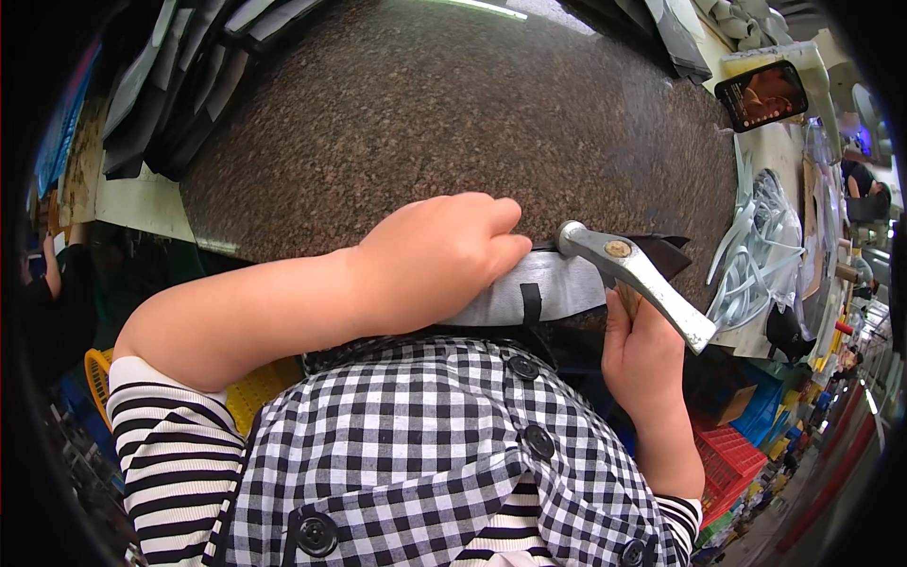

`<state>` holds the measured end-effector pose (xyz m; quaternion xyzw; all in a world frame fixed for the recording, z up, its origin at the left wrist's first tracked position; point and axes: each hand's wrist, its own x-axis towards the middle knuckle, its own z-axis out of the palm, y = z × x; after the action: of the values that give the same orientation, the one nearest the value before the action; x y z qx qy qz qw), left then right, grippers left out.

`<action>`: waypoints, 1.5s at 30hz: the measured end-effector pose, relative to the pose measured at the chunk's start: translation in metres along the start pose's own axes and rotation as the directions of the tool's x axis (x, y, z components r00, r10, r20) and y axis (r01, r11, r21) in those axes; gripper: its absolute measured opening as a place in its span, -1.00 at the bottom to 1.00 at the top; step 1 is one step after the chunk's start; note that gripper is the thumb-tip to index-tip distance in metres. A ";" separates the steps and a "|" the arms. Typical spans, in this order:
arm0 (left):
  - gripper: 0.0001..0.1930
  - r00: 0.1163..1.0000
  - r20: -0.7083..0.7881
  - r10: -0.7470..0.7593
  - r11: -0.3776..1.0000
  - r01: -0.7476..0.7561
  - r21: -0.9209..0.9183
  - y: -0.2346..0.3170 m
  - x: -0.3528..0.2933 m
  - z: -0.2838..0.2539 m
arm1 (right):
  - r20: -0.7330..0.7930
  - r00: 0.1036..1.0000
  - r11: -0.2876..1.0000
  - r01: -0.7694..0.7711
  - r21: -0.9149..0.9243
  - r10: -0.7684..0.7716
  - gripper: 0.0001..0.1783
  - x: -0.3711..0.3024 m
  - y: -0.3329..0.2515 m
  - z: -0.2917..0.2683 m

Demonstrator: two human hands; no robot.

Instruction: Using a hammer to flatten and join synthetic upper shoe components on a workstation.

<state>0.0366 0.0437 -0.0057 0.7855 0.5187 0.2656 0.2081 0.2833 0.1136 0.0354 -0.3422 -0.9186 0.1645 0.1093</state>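
My left hand (pixel 449 250) is closed over a grey and black flat piece (pixel 501 298), its fingers curled at the piece's upper edge. That piece lies along the near edge of the stone slab, with a short black strip across its grey face. My right hand (pixel 647 354) grips the wooden handle of a hammer (pixel 652 283). The metal head is held over the right end of the piece, its round face toward my left hand. Behind the head, a black flap (pixel 666 253) sticks out. Most of the handle is hidden by the head and my fingers.
A speckled brown stone slab (pixel 453 132) forms the work surface. Stacked dark flat pieces (pixel 179 85) stand at the far left, more (pixel 675 42) at the far right. A phone (pixel 761 95) leans at right, above pale strips (pixel 746 265). A red crate (pixel 727 463) sits below.
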 end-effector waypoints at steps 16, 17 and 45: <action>-0.69 0.979 -0.071 0.193 0.924 -0.157 0.348 0.009 -0.005 0.007 | -0.006 0.986 0.949 -0.158 0.273 0.165 -0.76 0.011 -0.004 -0.006; -0.69 0.980 -0.075 0.186 0.927 -0.150 0.345 0.011 -0.007 0.008 | -0.132 0.963 0.899 -0.163 0.407 0.235 -0.78 0.009 -0.010 -0.003; -0.79 0.984 -0.178 0.027 0.985 0.004 0.174 -0.001 -0.024 0.001 | 0.160 0.987 1.000 0.001 -0.012 0.001 -0.79 0.020 -0.041 0.003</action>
<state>0.0291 0.0219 -0.0123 0.7765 0.5520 0.2904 0.0898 0.2431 0.0971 0.0494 -0.3285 -0.9254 0.1860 0.0333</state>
